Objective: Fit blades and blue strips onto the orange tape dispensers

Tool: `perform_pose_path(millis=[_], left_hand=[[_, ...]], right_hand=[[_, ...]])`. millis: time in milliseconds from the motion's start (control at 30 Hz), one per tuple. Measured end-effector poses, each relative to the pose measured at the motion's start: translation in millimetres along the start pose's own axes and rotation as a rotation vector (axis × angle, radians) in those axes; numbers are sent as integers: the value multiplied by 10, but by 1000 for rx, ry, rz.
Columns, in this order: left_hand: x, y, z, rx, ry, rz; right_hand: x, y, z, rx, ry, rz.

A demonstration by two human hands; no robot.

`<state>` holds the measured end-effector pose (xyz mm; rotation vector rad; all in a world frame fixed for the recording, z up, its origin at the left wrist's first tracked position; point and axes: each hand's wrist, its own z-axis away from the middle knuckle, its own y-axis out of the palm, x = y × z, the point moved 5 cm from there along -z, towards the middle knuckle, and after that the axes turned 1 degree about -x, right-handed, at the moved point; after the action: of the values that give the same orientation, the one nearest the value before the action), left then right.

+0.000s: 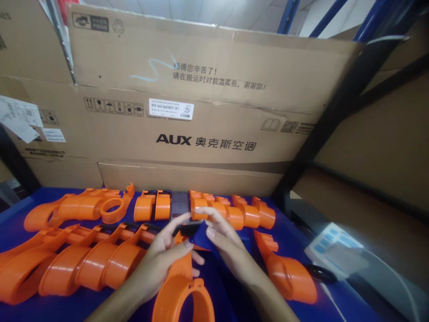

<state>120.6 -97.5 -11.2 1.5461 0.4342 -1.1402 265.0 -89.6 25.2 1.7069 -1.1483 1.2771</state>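
Observation:
In the head view my left hand (167, 246) is closed around the arm of an orange plastic ring part (182, 264), whose ring hangs down toward me. A black piece (188, 229) sits across the upper end of this arm. My right hand (224, 235) pinches a small dark blue piece (203, 235) against that end, thumb on its near side. Both thumbs are close together there. How the blue piece meets the orange part is hidden by my fingers.
Several similar orange parts (72, 266) lie in rows on the blue surface (20, 205), some with black pieces fitted. A phone-like dark slab (180, 205) lies behind my hands. One orange part with a black end (291, 277) lies right. Cardboard boxes (208, 116) stand behind, beside a dark post (321, 120).

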Motion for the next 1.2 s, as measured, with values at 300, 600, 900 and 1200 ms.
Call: perform_pose_path(millis=[300,600,900,1200], left_hand=[[-83,-20,-31,39,62,-67],[-51,-172,-144,-76,86,-94],[-34,-271,-187,-148,84,120],[-69,-51,-69,-62,123,165]], right_hand=[[-94,93,-18,-118,-78,161],[57,-90,-35,-136,-143,557],[75,-281,79,-62,-41,1142],[65,-335,55,-233,2,1147]])
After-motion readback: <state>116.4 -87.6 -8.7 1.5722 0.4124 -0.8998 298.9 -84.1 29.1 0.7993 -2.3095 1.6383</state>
